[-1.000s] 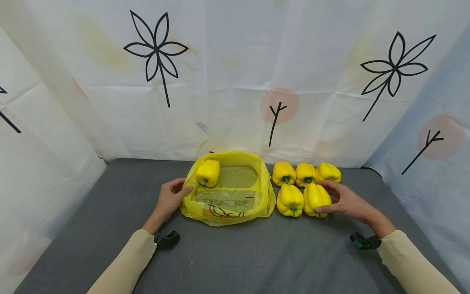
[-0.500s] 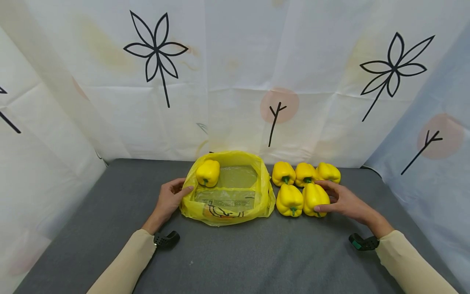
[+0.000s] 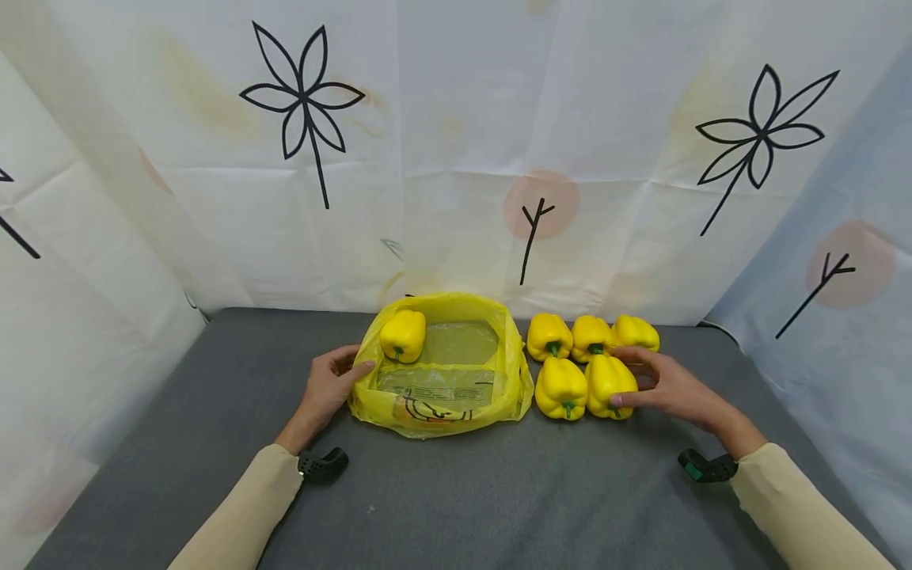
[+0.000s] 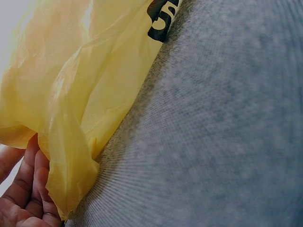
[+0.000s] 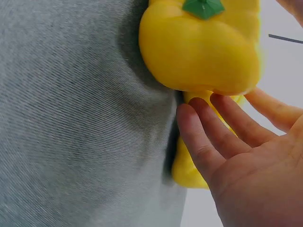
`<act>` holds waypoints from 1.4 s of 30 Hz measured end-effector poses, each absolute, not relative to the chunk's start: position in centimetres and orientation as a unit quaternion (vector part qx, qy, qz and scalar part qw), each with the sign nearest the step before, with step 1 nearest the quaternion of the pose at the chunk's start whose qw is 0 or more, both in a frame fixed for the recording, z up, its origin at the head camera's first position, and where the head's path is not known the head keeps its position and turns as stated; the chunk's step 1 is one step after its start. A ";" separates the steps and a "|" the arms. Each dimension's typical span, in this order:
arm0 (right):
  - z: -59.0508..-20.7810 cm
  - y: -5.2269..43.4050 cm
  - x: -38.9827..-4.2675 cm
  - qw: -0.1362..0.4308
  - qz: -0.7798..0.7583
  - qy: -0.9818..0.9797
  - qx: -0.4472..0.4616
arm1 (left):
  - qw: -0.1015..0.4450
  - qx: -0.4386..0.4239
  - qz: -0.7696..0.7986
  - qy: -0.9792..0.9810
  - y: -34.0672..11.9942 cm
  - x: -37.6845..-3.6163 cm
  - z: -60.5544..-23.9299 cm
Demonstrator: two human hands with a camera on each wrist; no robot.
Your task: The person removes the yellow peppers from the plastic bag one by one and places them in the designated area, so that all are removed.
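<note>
A yellow plastic bag lies with its mouth spread wide, one yellow bell pepper inside at the left. My left hand pinches the bag's left rim, thumb over the edge; in the left wrist view, its fingers lie against the yellow film. To the right, my right hand is at the front-right bell pepper, thumb at its front and index finger at its back. In the right wrist view, the other fingers extend nearly straight beside that pepper with its green stem.
Beside the bag stand further yellow peppers: one in front and three behind, including the back-right pepper. Grey cloth covers the table. A white patterned curtain hangs right behind it.
The front-right pepper has shifted slightly left towards its neighbour, with my right hand following. My left hand stays on the bag rim.
</note>
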State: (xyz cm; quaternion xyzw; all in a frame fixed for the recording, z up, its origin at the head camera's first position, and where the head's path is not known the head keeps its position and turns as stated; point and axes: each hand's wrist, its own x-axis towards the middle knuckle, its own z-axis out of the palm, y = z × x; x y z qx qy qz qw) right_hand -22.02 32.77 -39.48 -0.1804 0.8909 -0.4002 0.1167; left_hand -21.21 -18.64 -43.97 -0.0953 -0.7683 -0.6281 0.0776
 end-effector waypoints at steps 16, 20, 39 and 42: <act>-37.0 32.3 -22.5 0.109 -0.397 0.895 -0.175 | 0.083 -0.091 -0.626 -0.770 -18.6 -21.1 -43.9; -36.4 31.9 -22.6 0.103 -0.393 0.895 -0.184 | 0.082 -0.090 -0.625 -0.771 -18.6 -21.1 -43.9; -34.4 29.3 -24.2 0.110 -0.381 0.897 -0.197 | 0.084 -0.097 -0.626 -0.770 -18.6 -21.1 -43.9; -34.3 28.7 -24.7 0.102 -0.375 0.899 -0.201 | 0.084 -0.097 -0.626 -0.769 -18.6 -21.2 -43.9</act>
